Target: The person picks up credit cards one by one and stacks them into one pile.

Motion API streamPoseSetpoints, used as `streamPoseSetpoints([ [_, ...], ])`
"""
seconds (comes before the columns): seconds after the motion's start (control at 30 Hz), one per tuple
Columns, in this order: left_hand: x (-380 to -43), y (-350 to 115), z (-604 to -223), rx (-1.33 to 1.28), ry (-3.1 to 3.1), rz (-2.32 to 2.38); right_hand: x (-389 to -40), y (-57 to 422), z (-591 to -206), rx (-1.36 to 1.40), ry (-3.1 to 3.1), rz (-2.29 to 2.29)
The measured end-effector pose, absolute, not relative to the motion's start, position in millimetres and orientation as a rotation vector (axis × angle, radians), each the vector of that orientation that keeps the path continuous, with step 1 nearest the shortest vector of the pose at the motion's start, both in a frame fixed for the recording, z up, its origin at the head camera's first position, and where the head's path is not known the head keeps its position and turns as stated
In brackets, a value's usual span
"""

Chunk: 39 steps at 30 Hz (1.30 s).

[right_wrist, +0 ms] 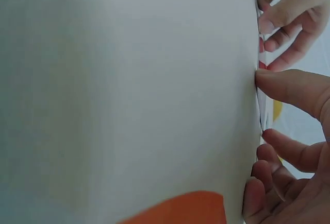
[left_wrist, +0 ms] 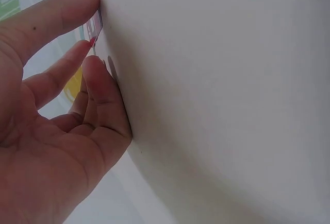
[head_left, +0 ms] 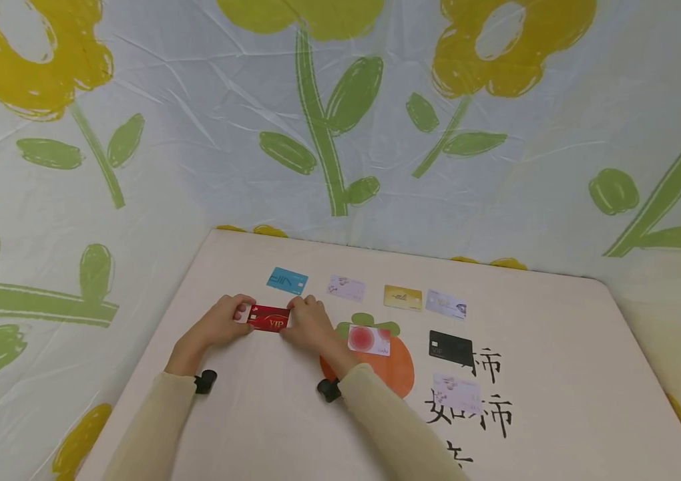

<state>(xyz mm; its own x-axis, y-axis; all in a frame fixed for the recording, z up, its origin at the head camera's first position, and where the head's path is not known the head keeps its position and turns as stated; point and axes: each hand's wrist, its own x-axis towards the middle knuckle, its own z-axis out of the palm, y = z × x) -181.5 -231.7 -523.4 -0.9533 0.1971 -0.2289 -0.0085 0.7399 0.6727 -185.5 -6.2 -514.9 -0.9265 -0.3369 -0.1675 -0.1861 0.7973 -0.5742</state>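
A red VIP card (head_left: 268,318) lies flat between my two hands at the left of the table. My left hand (head_left: 224,321) pinches its left end, thumb at the near edge and fingers at the far edge. At the right end, my right hand (head_left: 312,325) grips the card the same way. Slivers of a pale card (head_left: 244,313) show past the red card's left end; most of it is hidden. In the left wrist view a pinkish card edge (left_wrist: 90,7) stands by the thumb. A blue card (head_left: 288,280) lies just beyond the hands.
Right of the hands lie a white card with red circles (head_left: 369,340), a pale floral card (head_left: 346,288), a gold card (head_left: 403,298), a silvery card (head_left: 446,304), a black card (head_left: 450,349) and another floral card (head_left: 457,393). Flower-print cloth (head_left: 226,133) borders the table (head_left: 244,427).
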Motion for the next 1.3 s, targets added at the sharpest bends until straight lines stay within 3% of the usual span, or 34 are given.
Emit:
streamPoseSetpoints([
  [0.83, -186, -227, -519, 0.196, 2.648, 1.151, -193, 4, -511, -0.351, 2.558, -1.176],
  [1.3, -171, -224, -521, 0.056, 2.631, 1.219, -182, 11, -507, -0.251, 2.437, -1.347],
])
